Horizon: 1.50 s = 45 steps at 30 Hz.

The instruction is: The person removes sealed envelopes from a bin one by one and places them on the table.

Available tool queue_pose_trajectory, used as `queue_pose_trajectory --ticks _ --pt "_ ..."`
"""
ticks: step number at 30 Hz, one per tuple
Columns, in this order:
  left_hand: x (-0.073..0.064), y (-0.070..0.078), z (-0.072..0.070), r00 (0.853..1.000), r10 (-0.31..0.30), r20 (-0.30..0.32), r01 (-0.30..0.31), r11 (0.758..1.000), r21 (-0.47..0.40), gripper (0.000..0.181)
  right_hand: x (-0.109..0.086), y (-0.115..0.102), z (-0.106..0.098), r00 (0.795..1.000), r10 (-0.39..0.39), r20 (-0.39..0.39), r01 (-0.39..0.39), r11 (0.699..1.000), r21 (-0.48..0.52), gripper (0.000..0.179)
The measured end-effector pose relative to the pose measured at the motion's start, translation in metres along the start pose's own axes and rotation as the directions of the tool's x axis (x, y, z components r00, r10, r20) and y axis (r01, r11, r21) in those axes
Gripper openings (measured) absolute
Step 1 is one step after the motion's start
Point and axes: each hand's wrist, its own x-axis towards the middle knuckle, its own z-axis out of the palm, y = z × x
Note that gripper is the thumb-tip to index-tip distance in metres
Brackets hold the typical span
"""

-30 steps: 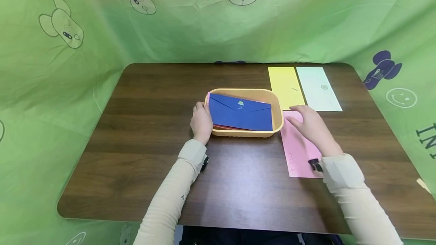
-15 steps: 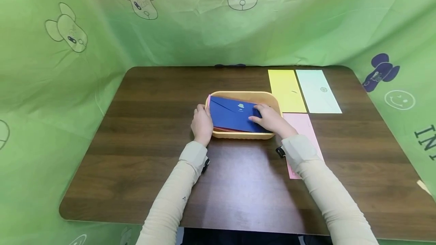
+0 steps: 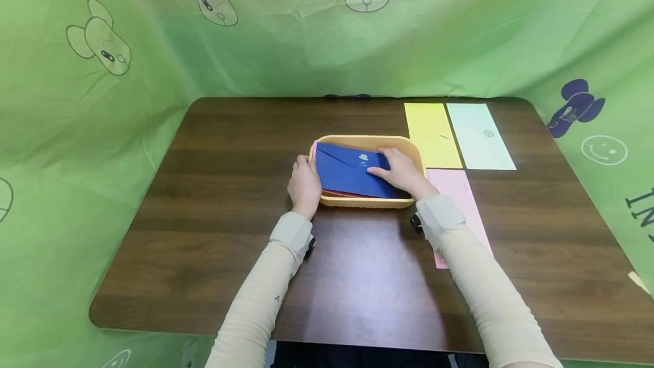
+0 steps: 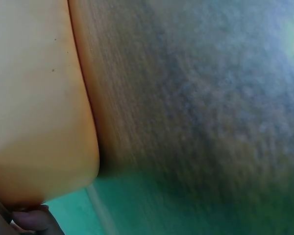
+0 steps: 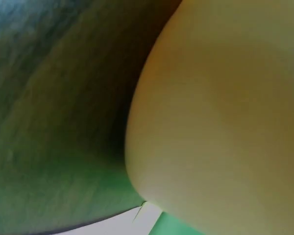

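A pale orange plastic basket point(image 3: 368, 203) sits on the table with a blue envelope point(image 3: 347, 169) lying on top inside it. Under the blue one, reddish and pink edges of other envelopes peek out. My left hand point(image 3: 305, 189) holds the basket's left end, thumb at the rim. In the left wrist view, fingertips point(image 4: 32, 219) show by the basket wall point(image 4: 39, 107). My right hand point(image 3: 401, 172) reaches over the basket's right side and rests on the blue envelope, thumb and fingers spread apart. In the right wrist view the basket's wall point(image 5: 220, 122) fills the right side, and the hand is hidden.
To the basket's right, a yellow envelope point(image 3: 433, 135) and a pale mint envelope point(image 3: 480, 135) lie side by side. Nearer, a pink envelope point(image 3: 462, 192) is partly covered by the right forearm. Green printed cloth point(image 3: 286, 44) hangs around the brown wooden table point(image 3: 204, 214).
My right hand has moved left from above the pink envelope onto the blue envelope in the basket, then shifted slightly further left. My left hand stays at the basket's left end.
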Motion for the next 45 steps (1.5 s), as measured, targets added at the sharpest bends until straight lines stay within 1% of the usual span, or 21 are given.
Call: queue_pose_trajectory --ticks 4,8,13,16,19,26,29,33,36,38,42,45 --pt "0.000 0.001 0.000 1.000 0.006 -0.002 -0.006 1.000 0.010 0.032 0.001 0.002 -0.001 0.999 0.002 -0.048 -0.002 1.000 0.003 0.059" --pt "0.001 0.002 0.001 1.000 0.005 0.004 -0.005 1.000 0.013 0.032 0.002 0.004 -0.001 0.996 -0.015 -0.091 0.015 1.000 -0.004 0.049" --pt "0.002 0.001 0.001 0.999 -0.026 0.021 0.026 0.999 -0.036 0.033 0.002 0.005 -0.001 0.988 -0.046 -0.144 0.047 0.999 0.006 0.037" --pt "0.002 0.000 0.001 0.999 -0.041 0.030 0.043 0.997 -0.060 0.033 0.001 0.005 -0.001 0.984 -0.045 -0.170 0.050 0.998 0.026 0.032" --pt "0.002 0.000 0.001 0.999 -0.041 0.032 0.043 0.997 -0.067 0.033 0.001 0.005 -0.002 0.980 -0.040 -0.197 0.050 0.998 0.048 0.029" --pt "0.004 0.000 0.001 0.999 -0.031 0.035 0.034 0.996 -0.083 0.033 0.000 0.003 -0.005 0.974 0.001 -0.228 0.017 0.997 0.078 0.030" --pt "0.004 0.000 0.000 0.999 -0.038 0.039 0.041 0.994 -0.097 0.033 0.001 0.005 -0.005 0.966 0.026 -0.257 0.010 0.991 0.136 0.028" --pt "0.004 -0.001 -0.001 0.998 -0.048 0.041 0.053 0.993 -0.109 0.033 0.002 0.005 -0.007 0.950 0.078 -0.302 -0.007 0.973 0.231 0.026" --pt "0.004 -0.001 -0.001 0.998 -0.048 0.040 0.052 0.993 -0.110 0.033 0.001 0.004 -0.008 0.939 0.115 -0.324 -0.024 0.962 0.272 0.026" --pt "0.004 -0.001 0.000 0.998 -0.045 0.040 0.049 0.993 -0.107 0.033 0.000 0.004 -0.009 0.934 0.125 -0.336 -0.025 0.957 0.288 0.026" --pt "0.004 -0.002 0.001 0.999 -0.038 0.038 0.042 0.995 -0.096 0.032 -0.001 0.003 -0.011 0.931 0.137 -0.339 -0.026 0.950 0.311 0.026" --pt "0.004 -0.001 0.000 0.999 -0.031 0.033 0.033 0.996 -0.077 0.031 -0.002 0.002 -0.013 0.926 0.135 -0.353 -0.025 0.954 0.299 0.025"
